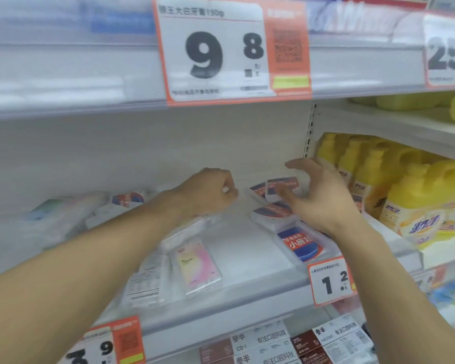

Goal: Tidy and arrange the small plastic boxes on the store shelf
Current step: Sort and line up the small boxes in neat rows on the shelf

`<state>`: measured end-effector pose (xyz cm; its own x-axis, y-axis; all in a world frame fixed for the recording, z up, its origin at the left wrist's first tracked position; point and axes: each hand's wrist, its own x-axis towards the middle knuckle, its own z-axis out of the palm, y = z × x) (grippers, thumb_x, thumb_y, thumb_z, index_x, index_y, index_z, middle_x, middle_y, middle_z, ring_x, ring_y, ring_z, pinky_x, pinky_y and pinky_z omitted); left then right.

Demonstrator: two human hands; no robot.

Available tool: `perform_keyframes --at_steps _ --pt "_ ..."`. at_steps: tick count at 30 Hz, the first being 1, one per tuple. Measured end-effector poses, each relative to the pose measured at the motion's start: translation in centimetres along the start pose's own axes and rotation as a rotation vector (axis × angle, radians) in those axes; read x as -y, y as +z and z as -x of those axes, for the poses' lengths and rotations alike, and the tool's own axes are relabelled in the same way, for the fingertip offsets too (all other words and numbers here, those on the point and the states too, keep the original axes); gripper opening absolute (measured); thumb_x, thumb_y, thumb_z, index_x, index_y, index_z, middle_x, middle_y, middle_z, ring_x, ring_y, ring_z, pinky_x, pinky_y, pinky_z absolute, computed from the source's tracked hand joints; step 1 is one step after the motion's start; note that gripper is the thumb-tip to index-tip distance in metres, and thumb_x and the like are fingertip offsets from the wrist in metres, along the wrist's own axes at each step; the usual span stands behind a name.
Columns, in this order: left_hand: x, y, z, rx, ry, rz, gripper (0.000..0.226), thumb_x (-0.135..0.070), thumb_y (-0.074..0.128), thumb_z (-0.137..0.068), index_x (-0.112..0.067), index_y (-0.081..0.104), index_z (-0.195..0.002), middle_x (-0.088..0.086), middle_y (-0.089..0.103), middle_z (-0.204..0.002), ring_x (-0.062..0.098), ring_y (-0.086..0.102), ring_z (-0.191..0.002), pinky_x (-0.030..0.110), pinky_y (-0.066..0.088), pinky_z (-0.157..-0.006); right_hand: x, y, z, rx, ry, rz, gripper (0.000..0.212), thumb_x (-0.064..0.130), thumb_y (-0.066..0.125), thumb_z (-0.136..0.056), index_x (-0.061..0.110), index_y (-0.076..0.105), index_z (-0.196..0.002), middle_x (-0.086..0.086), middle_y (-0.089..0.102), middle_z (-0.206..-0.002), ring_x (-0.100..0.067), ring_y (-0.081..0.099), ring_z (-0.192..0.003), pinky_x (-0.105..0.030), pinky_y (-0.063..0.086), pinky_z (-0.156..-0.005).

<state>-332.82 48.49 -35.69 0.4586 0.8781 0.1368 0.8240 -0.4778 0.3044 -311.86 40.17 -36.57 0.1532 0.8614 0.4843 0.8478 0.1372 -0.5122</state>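
Small clear plastic boxes with red and blue labels lie on the white shelf (pixel 247 261): one at the front (pixel 301 245), one behind it (pixel 271 214), two more at the back (pixel 281 186). A pink and yellow box (pixel 197 265) lies nearer the left, beside a box showing its printed back (pixel 145 282). My right hand (pixel 321 198) hovers over the red and blue boxes with fingers spread, holding nothing. My left hand (pixel 208 193) is to their left with fingers curled; whether it holds anything I cannot tell.
Yellow detergent bottles (pixel 415 203) stand close on the right. Blurred white packets (pixel 63 216) lie at the shelf's left. Price tags hang from the shelf above (pixel 216 51) and from this shelf's front edge (pixel 330 282). Boxed goods (pixel 273 342) sit on the shelf below.
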Motion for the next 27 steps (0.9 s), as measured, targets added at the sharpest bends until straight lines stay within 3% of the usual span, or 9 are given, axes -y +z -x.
perform_keyframes --at_steps 2,4,7,9,13,16,23,25,27 --pt "2.8 -2.0 2.5 0.058 -0.060 -0.246 0.046 -0.052 0.050 -0.089 -0.028 0.052 -0.128 0.002 0.053 -0.130 0.025 0.047 -0.121 0.041 0.037 -0.103 3.4 1.6 0.0 0.073 -0.077 -0.129 0.031 0.030 0.070 -0.086 0.019 0.068 -0.115 -0.002 0.065 -0.118 -0.016 0.061 -0.110 -0.021 0.044 -0.093" --pt "5.3 -3.7 5.7 0.155 -0.169 -0.378 0.060 -0.066 0.045 -0.084 -0.037 0.041 -0.137 0.000 0.042 -0.142 0.026 0.037 -0.131 0.047 0.028 -0.107 7.3 3.9 0.6 0.178 -0.179 -0.164 0.026 0.027 0.071 -0.087 0.020 0.069 -0.111 0.000 0.067 -0.112 -0.013 0.062 -0.104 -0.015 0.040 -0.086" --pt "8.5 -4.6 10.2 0.262 -0.249 -0.205 0.074 -0.081 0.035 -0.078 -0.046 0.032 -0.142 -0.007 0.025 -0.157 0.022 0.022 -0.144 0.043 0.021 -0.115 12.3 7.4 1.4 0.298 -0.296 -0.202 0.027 0.028 0.070 -0.087 0.022 0.068 -0.113 0.002 0.065 -0.113 -0.015 0.060 -0.107 -0.020 0.040 -0.091" --pt "10.1 -4.8 12.6 0.249 -0.211 -0.123 0.069 -0.078 0.031 -0.083 -0.046 0.029 -0.144 -0.010 0.015 -0.161 0.017 0.013 -0.147 0.038 0.017 -0.119 15.0 9.2 1.2 0.365 -0.325 -0.216 0.033 0.034 0.068 -0.087 0.026 0.065 -0.118 0.003 0.061 -0.116 -0.013 0.057 -0.109 -0.024 0.041 -0.096" --pt "11.8 -5.6 16.0 0.154 -0.206 -0.067 0.060 -0.070 0.040 -0.086 -0.046 0.033 -0.140 -0.019 0.025 -0.152 0.012 0.021 -0.142 0.039 0.027 -0.115 18.4 11.8 -1.2 0.526 -0.264 -0.192 0.045 0.049 0.069 -0.084 0.032 0.061 -0.125 0.002 0.054 -0.121 -0.009 0.054 -0.104 -0.025 0.045 -0.091" --pt "13.5 -5.8 17.6 0.115 -0.198 -0.028 0.051 -0.068 0.042 -0.087 -0.048 0.035 -0.133 -0.021 0.029 -0.148 0.008 0.023 -0.139 0.039 0.030 -0.112 19.5 13.3 -3.3 0.600 -0.246 -0.021 0.046 0.045 0.069 -0.086 0.029 0.060 -0.128 -0.001 0.055 -0.129 -0.009 0.050 -0.103 -0.021 0.038 -0.088" --pt "14.6 -5.0 18.5 0.055 -0.156 -0.025 0.053 -0.067 0.033 -0.090 -0.050 0.029 -0.140 -0.022 0.022 -0.152 0.003 0.013 -0.142 0.034 0.017 -0.114 22.3 18.5 -7.8 0.724 -0.161 0.172 0.050 0.042 0.057 -0.095 0.013 0.053 -0.135 -0.006 0.054 -0.138 -0.024 0.053 -0.123 -0.027 0.041 -0.093" --pt "14.7 -4.9 18.3 0.046 -0.147 -0.011 0.055 -0.068 0.034 -0.089 -0.051 0.028 -0.141 -0.022 0.019 -0.155 0.002 0.010 -0.143 0.035 0.015 -0.114 22.7 20.6 -8.5 0.782 -0.133 0.278 0.063 0.052 0.058 -0.092 0.007 0.053 -0.135 -0.010 0.056 -0.137 -0.028 0.056 -0.120 -0.031 0.045 -0.098" --pt "14.7 -4.8 18.2 0.050 -0.136 0.010 0.055 -0.067 0.035 -0.089 -0.052 0.028 -0.141 -0.024 0.018 -0.155 0.001 0.009 -0.143 0.034 0.012 -0.115 22.9 22.4 -8.8 0.813 -0.097 0.335 0.072 0.060 0.063 -0.085 0.006 0.054 -0.131 -0.011 0.061 -0.129 -0.027 0.060 -0.108 -0.032 0.049 -0.090"
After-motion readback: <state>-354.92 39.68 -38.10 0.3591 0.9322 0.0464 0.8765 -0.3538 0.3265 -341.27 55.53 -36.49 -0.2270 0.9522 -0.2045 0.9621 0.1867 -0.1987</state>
